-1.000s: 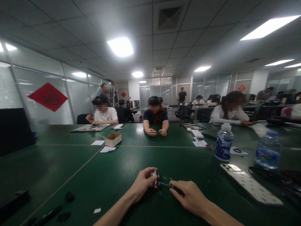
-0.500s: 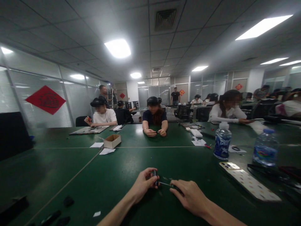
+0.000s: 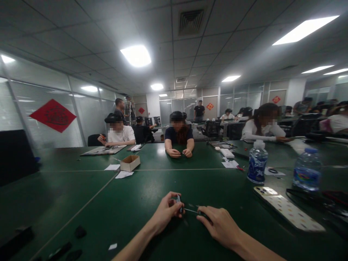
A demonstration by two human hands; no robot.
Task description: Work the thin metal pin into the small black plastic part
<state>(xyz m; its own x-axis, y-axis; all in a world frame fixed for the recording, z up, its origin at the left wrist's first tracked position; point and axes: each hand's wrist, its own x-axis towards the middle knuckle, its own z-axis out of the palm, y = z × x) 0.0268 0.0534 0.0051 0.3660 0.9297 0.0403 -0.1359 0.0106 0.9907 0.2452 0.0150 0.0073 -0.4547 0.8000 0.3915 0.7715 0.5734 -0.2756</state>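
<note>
My left hand [image 3: 168,211] is closed around a small dark part [image 3: 179,203], pinching it upright between thumb and fingers; its exact kind does not show. My right hand [image 3: 217,223] wraps round the dark handle of a screwdriver [image 3: 191,210]. The thin metal shaft points left, and its tip meets the small part or lies just beside it; the contact is too small to tell. Both hands are low over the green table [image 3: 152,188], and the fingers partly hide what they hold.
A phone in a spotted case [image 3: 288,210] and two bottles, one blue-labelled [image 3: 257,163] and one blue-capped [image 3: 307,172], stand to the right. Dark pieces [image 3: 80,232] and a paper scrap [image 3: 112,247] lie left. Beyond are a small box [image 3: 129,163] and a person [image 3: 178,139] across the table.
The small part in my left hand is tilted slightly differently, and its face looks lighter. My right hand stays on the screwdriver in nearly the same place.
</note>
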